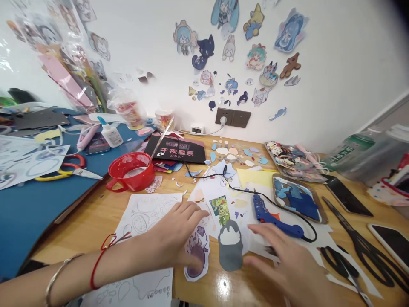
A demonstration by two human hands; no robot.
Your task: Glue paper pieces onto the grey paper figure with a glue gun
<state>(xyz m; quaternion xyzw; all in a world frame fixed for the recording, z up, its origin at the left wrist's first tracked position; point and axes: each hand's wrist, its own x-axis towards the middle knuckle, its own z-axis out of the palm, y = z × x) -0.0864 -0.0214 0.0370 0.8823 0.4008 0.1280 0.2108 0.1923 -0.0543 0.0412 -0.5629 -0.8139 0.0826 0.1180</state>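
My left hand [180,232] hovers over a paper cut-out of a purple character [196,256], its fingers stretched out and its thumb crossing the drawing. Whether the thumb touches the paper I cannot tell. Between my hands lies a grey paper cut-out [230,258] with a white face-like piece on its upper part. My right hand [284,260], slightly blurred, is at the grey piece's right side with thumb and fingers spread. Nothing shows in either hand. A small green picture card [219,209] lies just behind the grey cut-out. Under my left forearm is a sheet of pencil outlines [150,238].
A blue glue gun [275,219] with a black cord lies behind my right hand. Black scissors [345,266] and larger dark scissors [364,247] are at right, near two phones. A red mug [131,172] and yellow-red scissors [68,169] are at left. Paper scraps cover the back.
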